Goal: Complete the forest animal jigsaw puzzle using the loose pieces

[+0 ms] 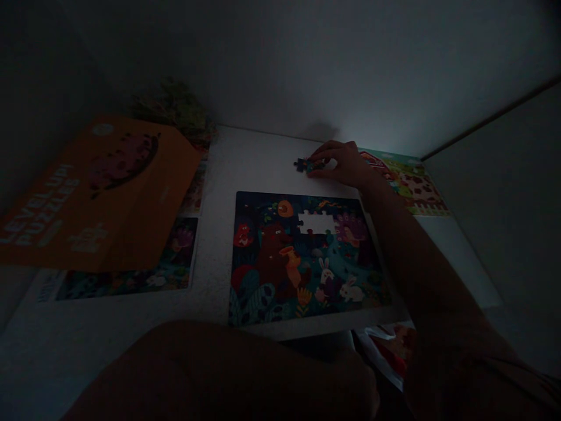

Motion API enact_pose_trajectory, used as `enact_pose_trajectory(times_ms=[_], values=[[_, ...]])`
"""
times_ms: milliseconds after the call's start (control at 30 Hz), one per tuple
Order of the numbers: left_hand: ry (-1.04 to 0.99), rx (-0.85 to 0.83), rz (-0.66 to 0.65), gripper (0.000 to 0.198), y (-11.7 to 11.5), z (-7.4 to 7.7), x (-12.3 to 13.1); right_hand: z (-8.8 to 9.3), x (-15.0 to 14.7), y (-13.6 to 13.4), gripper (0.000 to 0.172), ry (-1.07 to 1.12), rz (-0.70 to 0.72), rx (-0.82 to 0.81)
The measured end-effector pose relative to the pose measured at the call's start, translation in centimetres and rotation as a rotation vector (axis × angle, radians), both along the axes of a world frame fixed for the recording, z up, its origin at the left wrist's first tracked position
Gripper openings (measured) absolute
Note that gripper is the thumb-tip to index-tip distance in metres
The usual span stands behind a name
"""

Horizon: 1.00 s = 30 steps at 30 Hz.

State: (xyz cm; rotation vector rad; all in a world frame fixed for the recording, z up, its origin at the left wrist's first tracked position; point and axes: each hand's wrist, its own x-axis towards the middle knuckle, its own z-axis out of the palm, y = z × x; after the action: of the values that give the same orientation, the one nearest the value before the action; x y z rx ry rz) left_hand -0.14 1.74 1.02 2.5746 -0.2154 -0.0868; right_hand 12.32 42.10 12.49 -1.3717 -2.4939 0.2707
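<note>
My right hand (344, 164) rests on the white table (263, 158) beyond the top edge of a jigsaw puzzle (263, 263). Its fingers are closed on a small dark blue jigsaw piece cluster (302, 165). The puzzle shows a brown bear, white rabbits and a peacock in a dark forest, with a white gap (316, 222) near its upper middle. My left hand (346, 383) lies dark and blurred at the bottom of the view, close to the camera, and its fingers are hard to make out.
An orange "Level Up! Puzzles" box lid (100, 193) lies at the left, over a second puzzle picture (175, 248). A farm-themed puzzle card (407, 181) sits at the back right. A leafy plant (175, 111) stands behind the table, and a wall rises along the back.
</note>
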Motion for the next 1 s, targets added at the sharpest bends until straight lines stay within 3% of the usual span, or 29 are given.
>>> enact_pose_trajectory(times_ms=[133,233,400,600,800,1000], values=[[0.068,0.021,-0.085,0.03,0.8,1.6,-1.1,0.1,0.0,-0.2,0.034,0.0,0.008,0.012],[0.045,0.021,-0.104,0.038,0.9,1.7,-1.4,0.5,-0.1,-1.3,0.038,0.017,0.023,0.061],[0.014,0.064,-0.06,0.039,0.4,1.2,-1.4,2.4,0.3,-6.4,0.044,0.015,0.096,0.13],[0.066,0.002,-0.109,0.028,1.3,2.9,-2.1,2.4,3.0,-12.1,0.045,0.048,0.091,0.122],[0.113,-0.002,-0.05,0.033,0.2,2.5,-2.3,1.0,5.3,-11.9,0.052,0.235,0.054,-0.004],[0.14,-0.017,0.001,0.029,-1.4,1.2,-2.1,0.5,4.6,-11.7,0.053,0.246,0.156,-0.096]])
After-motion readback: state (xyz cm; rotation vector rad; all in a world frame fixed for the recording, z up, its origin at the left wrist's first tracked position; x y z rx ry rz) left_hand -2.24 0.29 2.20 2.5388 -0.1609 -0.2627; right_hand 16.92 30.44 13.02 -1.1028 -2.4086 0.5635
